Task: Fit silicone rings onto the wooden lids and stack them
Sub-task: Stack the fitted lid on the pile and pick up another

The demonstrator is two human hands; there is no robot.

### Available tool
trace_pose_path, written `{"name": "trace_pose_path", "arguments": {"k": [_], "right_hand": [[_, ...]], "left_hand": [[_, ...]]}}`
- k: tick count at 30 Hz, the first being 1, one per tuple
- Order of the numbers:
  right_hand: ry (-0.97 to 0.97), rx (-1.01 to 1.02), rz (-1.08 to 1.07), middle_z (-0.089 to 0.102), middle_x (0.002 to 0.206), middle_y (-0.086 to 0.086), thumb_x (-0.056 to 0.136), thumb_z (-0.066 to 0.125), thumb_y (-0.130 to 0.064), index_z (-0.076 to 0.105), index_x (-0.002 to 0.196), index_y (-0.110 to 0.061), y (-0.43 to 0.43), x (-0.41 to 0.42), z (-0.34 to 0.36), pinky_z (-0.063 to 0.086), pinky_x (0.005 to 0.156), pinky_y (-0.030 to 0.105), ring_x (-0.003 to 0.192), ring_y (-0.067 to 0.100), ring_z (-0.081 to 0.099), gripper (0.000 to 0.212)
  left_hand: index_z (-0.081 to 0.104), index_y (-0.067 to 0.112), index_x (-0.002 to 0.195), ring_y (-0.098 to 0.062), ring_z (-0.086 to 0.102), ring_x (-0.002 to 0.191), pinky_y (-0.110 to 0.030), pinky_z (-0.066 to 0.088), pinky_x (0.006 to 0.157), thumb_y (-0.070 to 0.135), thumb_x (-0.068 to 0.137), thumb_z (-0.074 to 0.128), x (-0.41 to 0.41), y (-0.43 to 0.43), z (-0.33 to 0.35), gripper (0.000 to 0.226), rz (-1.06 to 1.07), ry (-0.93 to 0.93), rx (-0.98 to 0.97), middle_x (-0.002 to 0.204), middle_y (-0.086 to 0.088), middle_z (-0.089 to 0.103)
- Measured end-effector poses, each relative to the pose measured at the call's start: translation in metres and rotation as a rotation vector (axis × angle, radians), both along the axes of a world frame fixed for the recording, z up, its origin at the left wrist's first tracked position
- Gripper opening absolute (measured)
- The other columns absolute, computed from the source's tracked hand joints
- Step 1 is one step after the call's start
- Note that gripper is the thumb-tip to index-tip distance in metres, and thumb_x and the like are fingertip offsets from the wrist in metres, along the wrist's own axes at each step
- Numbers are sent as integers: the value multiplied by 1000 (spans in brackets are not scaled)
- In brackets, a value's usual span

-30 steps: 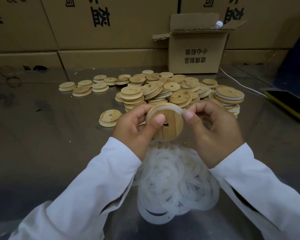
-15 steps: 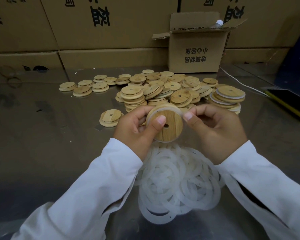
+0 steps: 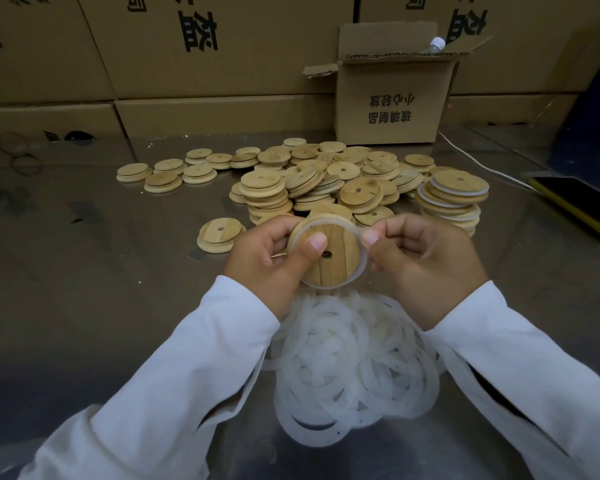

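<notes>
Left hand (image 3: pixel 267 261) grips the round wooden lid (image 3: pixel 329 268), right hand (image 3: pixel 426 265) pinches the white silicone ring (image 3: pixel 362 268), now stretched further round, nearly seated, I reckon.

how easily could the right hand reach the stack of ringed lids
Probably yes, once it lets go: the right hand pinches the silicone ring on the wooden lid the left hand grips, but nothing lies between it and the stack of ringed lids.
</notes>
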State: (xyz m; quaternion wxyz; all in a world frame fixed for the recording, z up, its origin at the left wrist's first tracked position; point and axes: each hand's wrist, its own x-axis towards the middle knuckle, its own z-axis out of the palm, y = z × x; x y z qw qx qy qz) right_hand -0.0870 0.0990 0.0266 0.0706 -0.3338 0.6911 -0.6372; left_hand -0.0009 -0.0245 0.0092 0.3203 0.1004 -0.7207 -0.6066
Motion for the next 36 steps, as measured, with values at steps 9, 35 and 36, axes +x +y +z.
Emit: {"name": "trace_pose_path", "arguments": {"k": [9, 35, 36], "right_hand": [[-18, -39, -44, 59, 57, -9, 81, 63, -12, 63, 70, -20, -2, -4, -2, 43, 53, 8, 49, -1, 52, 14], [-199, 660, -308, 58, 65, 11, 88, 58, -22, 60, 86, -8, 39, -88, -4, 43, 56, 28, 57, 20, 54, 15], [-225, 683, -315, 57, 61, 12, 89, 57, -22, 59, 82, -7, 40, -90, -4, 42, 52, 27, 53, 20, 53, 16]], "left_hand": [[66, 15, 84, -13, 68, 70, -33, 58, 66, 22, 73, 61, -3, -3, -3, 14, -35, -52, 167, 71, 1, 72], [57, 20, 109, -12, 51, 105, -20, 36, 84, 16, 80, 69, 3, -64, -10, 31, 559, -158, -220, 114, -1, 58], [57, 17, 112, -15, 51, 108, -24, 36, 87, 16, 79, 70, 5, -71, -13, 36, 586, -207, -235, 120, -4, 57]]}}
